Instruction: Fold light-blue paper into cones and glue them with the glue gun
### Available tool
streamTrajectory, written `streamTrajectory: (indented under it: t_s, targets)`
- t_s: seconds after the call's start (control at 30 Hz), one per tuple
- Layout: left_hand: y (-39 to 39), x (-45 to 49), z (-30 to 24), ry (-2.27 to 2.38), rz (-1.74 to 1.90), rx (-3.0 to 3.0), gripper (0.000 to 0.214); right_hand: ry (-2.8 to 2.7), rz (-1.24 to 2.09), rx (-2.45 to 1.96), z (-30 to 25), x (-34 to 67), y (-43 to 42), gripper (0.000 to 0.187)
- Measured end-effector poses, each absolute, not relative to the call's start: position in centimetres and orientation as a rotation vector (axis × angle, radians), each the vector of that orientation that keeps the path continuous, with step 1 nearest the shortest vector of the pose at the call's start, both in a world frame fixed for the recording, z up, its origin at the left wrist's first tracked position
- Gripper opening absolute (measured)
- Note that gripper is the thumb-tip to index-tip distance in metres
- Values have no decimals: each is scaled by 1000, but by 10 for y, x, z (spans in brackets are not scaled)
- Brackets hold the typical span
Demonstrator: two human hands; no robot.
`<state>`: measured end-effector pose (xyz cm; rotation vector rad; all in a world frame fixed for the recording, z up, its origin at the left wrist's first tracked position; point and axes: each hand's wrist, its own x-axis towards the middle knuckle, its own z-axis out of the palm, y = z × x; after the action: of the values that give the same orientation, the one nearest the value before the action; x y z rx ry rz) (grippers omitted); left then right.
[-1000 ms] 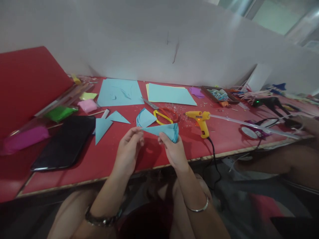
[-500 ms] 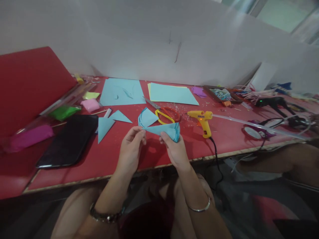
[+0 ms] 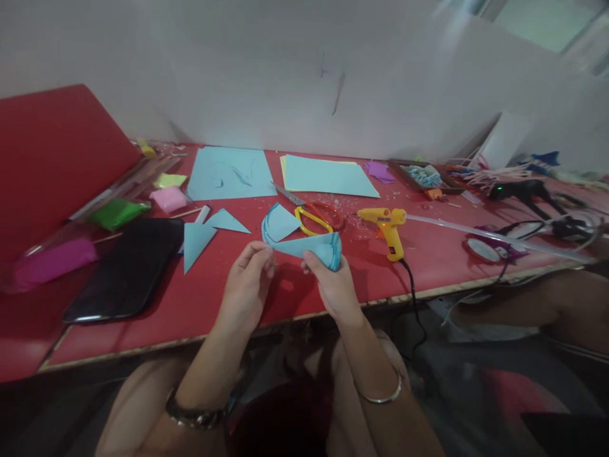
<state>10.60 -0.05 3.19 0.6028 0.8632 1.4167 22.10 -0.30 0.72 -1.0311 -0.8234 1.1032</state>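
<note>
A folded light-blue paper wedge (image 3: 311, 248) is pinched above the red table (image 3: 428, 260): tip by the left hand (image 3: 247, 285), curved end, at 3 o'clock, by the right hand (image 3: 333, 289). Layers should be kept aligned.

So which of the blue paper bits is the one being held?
The folded blue fan-shaped piece, pinched between the left hand and right hand above the table. The blue triangles and curved piece lie flat, untouched.

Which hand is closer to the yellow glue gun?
Right. The right hand holds the folded blue paper just left of the glue gun; the left hand is farther left.
</note>
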Motion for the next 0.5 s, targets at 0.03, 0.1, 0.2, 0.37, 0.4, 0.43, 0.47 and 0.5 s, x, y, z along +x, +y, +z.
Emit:
streamTrajectory:
  t_s: [0.03, 0.1, 0.2, 0.37, 0.4, 0.43, 0.47, 0.5]
  targets:
    - [0, 106, 31, 872, 1413, 608, 23, -821, 1104, -1032, 7, 221, -3, 18]
    - [0, 106, 30, 888, 1412, 619, 23, -816, 1103, -1039, 7, 221, -3, 19]
    - [-1, 106, 29, 898, 1413, 627, 24, -819, 1105, -1043, 6, 221, -3, 19]
    - [-1, 108, 28, 873, 1402, 629, 26, -840, 1095, -1035, 5, 222, -3, 18]
    - [-1, 108, 28, 864, 1402, 636, 25, -853, 1096, -1032, 5, 222, -3, 18]
    - [-2, 109, 27, 861, 1404, 645, 25, -867, 1098, -1028, 5, 222, -3, 19]
    - [-2, 109, 26, 867, 1409, 660, 24, -878, 1103, -1025, 5, 222, -3, 19]
    - [-2, 110, 26, 883, 1415, 688, 23, -880, 1106, -1027, 5, 222, -3, 19]
